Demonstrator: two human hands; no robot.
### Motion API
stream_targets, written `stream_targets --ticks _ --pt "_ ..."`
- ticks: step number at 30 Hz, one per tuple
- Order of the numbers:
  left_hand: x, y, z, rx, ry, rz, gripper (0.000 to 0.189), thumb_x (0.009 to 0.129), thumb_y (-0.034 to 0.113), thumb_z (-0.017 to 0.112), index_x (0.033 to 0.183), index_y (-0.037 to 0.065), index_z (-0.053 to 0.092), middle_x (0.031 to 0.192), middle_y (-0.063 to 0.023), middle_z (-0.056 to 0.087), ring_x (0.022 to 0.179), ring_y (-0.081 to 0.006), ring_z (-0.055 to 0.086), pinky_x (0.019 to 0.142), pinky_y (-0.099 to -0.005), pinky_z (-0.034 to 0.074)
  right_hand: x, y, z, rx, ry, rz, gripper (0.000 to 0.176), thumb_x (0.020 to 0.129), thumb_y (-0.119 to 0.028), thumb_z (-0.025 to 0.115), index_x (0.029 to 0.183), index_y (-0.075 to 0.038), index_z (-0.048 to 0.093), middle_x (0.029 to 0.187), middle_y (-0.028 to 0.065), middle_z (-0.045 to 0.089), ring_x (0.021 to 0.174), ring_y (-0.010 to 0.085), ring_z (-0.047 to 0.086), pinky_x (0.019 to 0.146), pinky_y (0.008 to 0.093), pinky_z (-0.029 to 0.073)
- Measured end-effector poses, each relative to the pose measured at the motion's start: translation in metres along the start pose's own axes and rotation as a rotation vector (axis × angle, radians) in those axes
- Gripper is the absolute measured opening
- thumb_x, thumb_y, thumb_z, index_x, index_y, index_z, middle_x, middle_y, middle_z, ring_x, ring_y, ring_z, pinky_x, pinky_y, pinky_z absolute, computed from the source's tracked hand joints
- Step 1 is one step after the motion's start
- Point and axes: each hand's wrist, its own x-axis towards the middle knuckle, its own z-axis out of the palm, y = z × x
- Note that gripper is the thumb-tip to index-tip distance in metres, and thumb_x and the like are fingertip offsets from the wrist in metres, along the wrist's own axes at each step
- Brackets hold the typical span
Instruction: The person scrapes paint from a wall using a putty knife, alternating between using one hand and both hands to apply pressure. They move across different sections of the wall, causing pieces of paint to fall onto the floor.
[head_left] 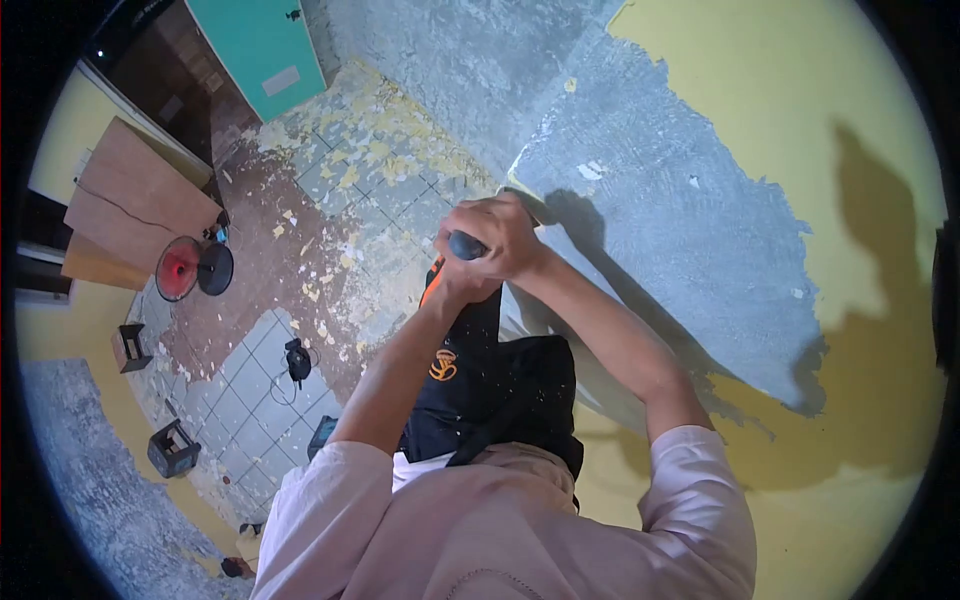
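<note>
Both hands are closed together around the handle of what looks like a scraper, whose dark rounded butt (467,245) points up toward me. My left hand (462,282) wraps the handle from below and left. My right hand (508,232) lies over it from the right, fingers curled across the top. The tool's working end is mostly hidden behind the hands, close to the wall. Beside them is a bare grey patch of wall (660,230), bordered by ragged yellow paint (780,90). A black apron or bag with an orange logo (443,365) hangs below my hands.
Paint flakes (345,260) litter the tiled floor. A round fan with a red centre (180,268) stands at left near leaning wooden boards (140,200). Farther off is a green door (258,50). A black device with a cord (297,360) and small box-like stands (173,448) are lower left.
</note>
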Motion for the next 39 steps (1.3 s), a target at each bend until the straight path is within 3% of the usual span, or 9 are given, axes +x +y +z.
stream_targets --ticks 4,7,11,14,26,27,30,34,39 --pt "-0.028 0.005 -0.025 0.060 -0.008 -0.027 0.034 0.089 0.019 0.045 0.122 0.008 0.047 0.111 -0.0061 0.053 0.102 -0.0169 0.052 0.082 -0.0293 0.042 0.007 -0.016 0.007 0.012 0.085 0.035 0.017 0.063 -0.018 0.070 0.073 -0.010 0.060 0.068 0.0055 0.060 0.058 0.0210 0.062 0.049 0.0310 0.048" --pt "0.022 0.001 -0.006 0.091 -0.014 -0.031 0.035 0.089 0.019 0.045 0.122 0.008 0.046 0.111 -0.0062 0.053 0.102 -0.0169 0.052 0.082 -0.0295 0.042 -0.006 0.005 0.015 0.077 -0.024 0.386 0.014 0.061 -0.014 0.071 0.069 -0.009 0.059 0.067 0.0048 0.059 0.056 0.0210 0.062 0.050 0.0303 0.048" --pt "-0.016 0.019 -0.031 0.148 -0.017 -0.065 0.036 0.089 0.020 0.045 0.123 0.008 0.045 0.113 -0.0062 0.053 0.102 -0.0171 0.052 0.082 -0.0298 0.042 0.022 -0.031 -0.002 0.029 0.018 0.031 0.015 0.061 -0.016 0.071 0.070 -0.011 0.060 0.068 0.0051 0.061 0.056 0.0200 0.062 0.049 0.0293 0.050" --pt "0.029 0.016 -0.009 0.171 -0.044 -0.055 0.037 0.090 0.020 0.045 0.124 0.008 0.045 0.113 -0.0062 0.052 0.103 -0.0171 0.051 0.083 -0.0300 0.042 0.013 -0.001 0.012 0.044 -0.086 0.202 0.017 0.060 -0.020 0.072 0.071 -0.013 0.061 0.068 0.0045 0.061 0.058 0.0190 0.063 0.051 0.0305 0.053" --pt "0.056 0.028 -0.016 0.312 -0.068 -0.096 0.040 0.090 0.020 0.045 0.128 0.008 0.043 0.117 -0.0063 0.052 0.104 -0.0175 0.051 0.084 -0.0309 0.042 -0.003 0.004 0.023 0.036 -0.065 0.174 0.016 0.063 -0.022 0.070 0.074 -0.014 0.063 0.073 0.0027 0.063 0.062 0.0186 0.064 0.055 0.0308 0.051" --pt "0.056 0.032 -0.022 0.326 -0.067 -0.088 0.040 0.090 0.021 0.045 0.128 0.008 0.043 0.117 -0.0063 0.051 0.104 -0.0175 0.051 0.084 -0.0310 0.042 -0.009 0.010 0.028 -0.017 -0.118 0.364 0.016 0.062 -0.018 0.071 0.074 -0.012 0.063 0.069 0.0038 0.061 0.060 0.0186 0.064 0.054 0.0301 0.051" --pt "0.041 0.044 -0.033 0.378 -0.064 -0.092 0.041 0.090 0.021 0.045 0.129 0.008 0.042 0.118 -0.0063 0.051 0.105 -0.0176 0.051 0.084 -0.0312 0.042 0.013 -0.022 0.019 -0.008 0.132 0.082 0.015 0.061 -0.015 0.071 0.073 -0.011 0.061 0.067 0.0038 0.060 0.059 0.0206 0.063 0.052 0.0314 0.050" --pt "0.065 0.046 -0.031 0.406 -0.085 -0.099 0.042 0.090 0.021 0.045 0.130 0.008 0.042 0.119 -0.0064 0.051 0.105 -0.0177 0.051 0.084 -0.0315 0.041 0.003 0.001 0.021 0.038 -0.084 0.250 0.017 0.058 -0.014 0.072 0.069 -0.012 0.059 0.065 0.0055 0.059 0.058 0.0222 0.062 0.049 0.0331 0.049" --pt "0.052 0.064 -0.039 0.465 -0.102 -0.114 0.043 0.090 0.021 0.045 0.131 0.008 0.041 0.121 -0.0064 0.051 0.106 -0.0179 0.051 0.084 -0.0319 0.041 0.003 -0.024 0.013 -0.044 0.018 0.040 0.020 0.059 -0.017 0.071 0.074 -0.011 0.061 0.069 0.0052 0.059 0.062 0.0207 0.063 0.056 0.0338 0.052"
